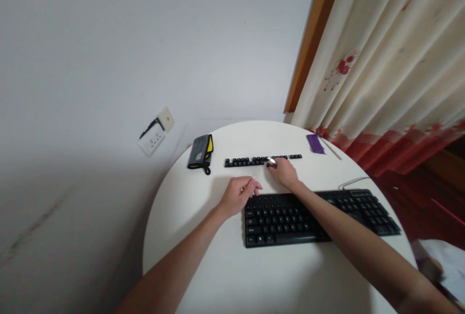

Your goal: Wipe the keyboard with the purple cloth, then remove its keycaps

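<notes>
My right hand (285,172) reaches over the keyboard to a row of loose black keycaps (244,162). Its fingers are pinched on a small shiny metal tool (271,161), whose exact kind is too small to make out. A dark keycap (269,164) sits right at those fingertips; whether the tool grips it, I cannot tell. My left hand (239,194) rests at the upper left corner of the black keyboard (290,222), fingers loosely bent and slightly apart, with nothing visible in them. The keyboard's top row appears to lack its keycaps. My right forearm hides part of its middle.
All this lies on a round white table (196,265). A grey and yellow pouch (201,152) is at the back left. Toward the back right are a purple cloth (315,144) and a thin stick (331,149). A cable (352,181) leaves the keyboard. Wall and curtain (363,62) stand behind.
</notes>
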Demonstrator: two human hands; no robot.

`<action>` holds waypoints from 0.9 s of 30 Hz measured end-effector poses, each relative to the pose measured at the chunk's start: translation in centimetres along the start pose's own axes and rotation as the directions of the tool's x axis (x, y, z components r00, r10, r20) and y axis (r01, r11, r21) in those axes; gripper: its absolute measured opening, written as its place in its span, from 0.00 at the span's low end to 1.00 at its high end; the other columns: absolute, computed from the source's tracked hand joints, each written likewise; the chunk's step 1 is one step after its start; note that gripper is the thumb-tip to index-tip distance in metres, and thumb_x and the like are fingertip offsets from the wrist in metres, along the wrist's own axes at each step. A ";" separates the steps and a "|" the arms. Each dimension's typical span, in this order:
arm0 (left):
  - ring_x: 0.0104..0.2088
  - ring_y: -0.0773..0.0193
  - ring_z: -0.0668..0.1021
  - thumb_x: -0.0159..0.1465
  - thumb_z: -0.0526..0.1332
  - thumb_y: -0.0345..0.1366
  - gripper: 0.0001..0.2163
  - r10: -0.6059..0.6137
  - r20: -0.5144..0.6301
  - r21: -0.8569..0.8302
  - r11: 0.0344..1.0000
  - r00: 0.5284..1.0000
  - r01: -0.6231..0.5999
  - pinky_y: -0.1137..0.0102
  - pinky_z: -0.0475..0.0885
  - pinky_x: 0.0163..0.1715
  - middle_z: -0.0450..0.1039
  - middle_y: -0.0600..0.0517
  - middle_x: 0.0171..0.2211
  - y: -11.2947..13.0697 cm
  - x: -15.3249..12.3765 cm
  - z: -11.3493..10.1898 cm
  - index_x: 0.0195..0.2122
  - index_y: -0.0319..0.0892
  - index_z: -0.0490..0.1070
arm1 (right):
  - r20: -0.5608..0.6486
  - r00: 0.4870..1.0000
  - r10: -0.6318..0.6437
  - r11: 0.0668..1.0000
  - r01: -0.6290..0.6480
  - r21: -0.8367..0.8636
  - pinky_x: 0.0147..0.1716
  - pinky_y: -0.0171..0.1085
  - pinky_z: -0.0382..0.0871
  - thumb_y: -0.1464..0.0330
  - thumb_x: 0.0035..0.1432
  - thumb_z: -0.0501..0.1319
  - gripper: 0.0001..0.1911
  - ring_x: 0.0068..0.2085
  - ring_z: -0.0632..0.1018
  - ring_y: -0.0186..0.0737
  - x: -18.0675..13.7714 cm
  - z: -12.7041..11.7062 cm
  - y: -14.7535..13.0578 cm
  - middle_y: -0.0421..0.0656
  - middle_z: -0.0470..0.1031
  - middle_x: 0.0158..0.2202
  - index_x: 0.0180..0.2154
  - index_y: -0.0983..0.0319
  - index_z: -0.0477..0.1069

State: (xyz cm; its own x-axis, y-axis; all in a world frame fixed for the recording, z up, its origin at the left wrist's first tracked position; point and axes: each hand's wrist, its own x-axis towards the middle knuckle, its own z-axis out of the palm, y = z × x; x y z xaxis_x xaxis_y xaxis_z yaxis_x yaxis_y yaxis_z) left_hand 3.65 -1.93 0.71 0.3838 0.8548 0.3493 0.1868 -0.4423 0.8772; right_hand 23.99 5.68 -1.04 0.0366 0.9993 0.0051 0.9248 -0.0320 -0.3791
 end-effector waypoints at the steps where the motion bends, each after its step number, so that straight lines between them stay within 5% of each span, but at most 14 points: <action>1: 0.23 0.67 0.73 0.71 0.51 0.46 0.22 0.001 0.000 0.002 1.000 1.000 -0.001 0.73 0.67 0.26 0.76 0.49 0.24 0.0 0.0 0.0 0.33 0.35 0.78 | -0.001 1.000 0.002 1.000 -0.002 -0.001 0.35 0.35 0.64 0.63 0.61 0.59 0.10 0.41 0.79 0.46 0.1 0.0 -0.1 0.50 0.80 0.38 0.38 0.62 0.76; 27: 0.23 0.67 0.73 0.72 0.52 0.44 0.21 -0.005 0.033 0.018 1.000 0.999 0.004 0.73 0.68 0.27 0.76 0.49 0.25 0.4 0.0 0.0 0.33 0.36 0.78 | -0.033 0.999 -0.004 0.998 0.006 0.055 0.34 0.34 0.63 0.68 0.60 0.59 0.08 0.38 0.79 0.44 0.2 -0.5 -1.0 0.50 0.80 0.36 0.36 0.62 0.77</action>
State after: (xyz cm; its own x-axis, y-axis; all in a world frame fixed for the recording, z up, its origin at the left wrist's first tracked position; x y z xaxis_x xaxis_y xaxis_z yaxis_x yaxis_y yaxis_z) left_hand 3.73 -2.07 1.10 0.4129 0.8474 0.3336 0.2050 -0.4434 0.8725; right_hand 23.22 5.95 -0.18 0.0454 0.9983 0.0376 0.9030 -0.0249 -0.4290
